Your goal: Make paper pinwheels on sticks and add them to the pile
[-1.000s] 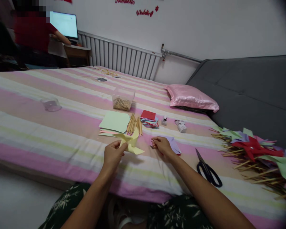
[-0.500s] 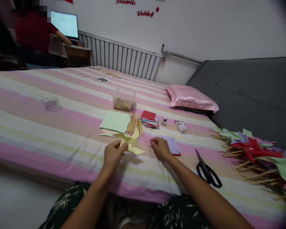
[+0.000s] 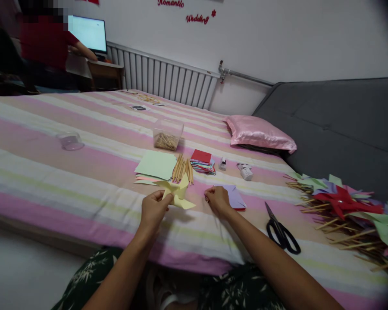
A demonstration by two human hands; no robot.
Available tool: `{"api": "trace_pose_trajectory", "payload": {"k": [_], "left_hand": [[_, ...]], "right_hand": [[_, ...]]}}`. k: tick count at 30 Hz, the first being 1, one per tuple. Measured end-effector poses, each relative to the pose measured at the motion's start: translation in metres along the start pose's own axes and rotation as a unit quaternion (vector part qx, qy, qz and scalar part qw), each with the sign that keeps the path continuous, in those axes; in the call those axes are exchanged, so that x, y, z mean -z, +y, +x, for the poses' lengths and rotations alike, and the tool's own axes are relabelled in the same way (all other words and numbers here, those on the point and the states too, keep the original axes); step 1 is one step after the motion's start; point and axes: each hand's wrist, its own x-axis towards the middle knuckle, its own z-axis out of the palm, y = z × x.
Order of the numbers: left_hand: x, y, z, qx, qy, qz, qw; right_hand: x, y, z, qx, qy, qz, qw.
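Note:
My left hand (image 3: 153,210) pinches a pale yellow folded paper pinwheel (image 3: 177,192) just above the striped bed cover (image 3: 84,172). My right hand (image 3: 217,199) rests on the cover beside it, fingers curled around a small metal piece that is too tiny to identify, next to a purple paper piece (image 3: 234,197). Beyond the hands lie a row of wooden sticks (image 3: 183,168), a light green sheet (image 3: 157,165) on other sheets, and a stack of coloured paper squares (image 3: 202,161).
Black scissors (image 3: 283,232) lie to the right. A pile of finished pinwheels on sticks (image 3: 349,206) is at the far right. A clear box of sticks (image 3: 167,134), a clear lid (image 3: 70,141), small white items (image 3: 245,171), a pink pillow (image 3: 260,133). Another person sits at a monitor, far left.
My right hand has shifted slightly toward the purple paper; the left hand and pinwheel have stayed still.

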Motion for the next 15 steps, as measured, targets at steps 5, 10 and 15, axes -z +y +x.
{"api": "trace_pose_trajectory", "payload": {"k": [5,10,15], "left_hand": [[0.000,0.000,0.000,0.002,-0.002,-0.001,1.000],[0.000,0.001,0.000,0.002,0.001,-0.001,1.000],[0.000,0.000,0.001,0.003,0.003,0.007,1.000]], "right_hand": [[0.001,-0.005,-0.003,0.004,0.015,-0.027,1.000],[0.003,-0.007,-0.005,0.009,0.014,-0.058,0.998],[0.006,-0.013,-0.008,0.001,0.024,-0.090,0.996]]}}
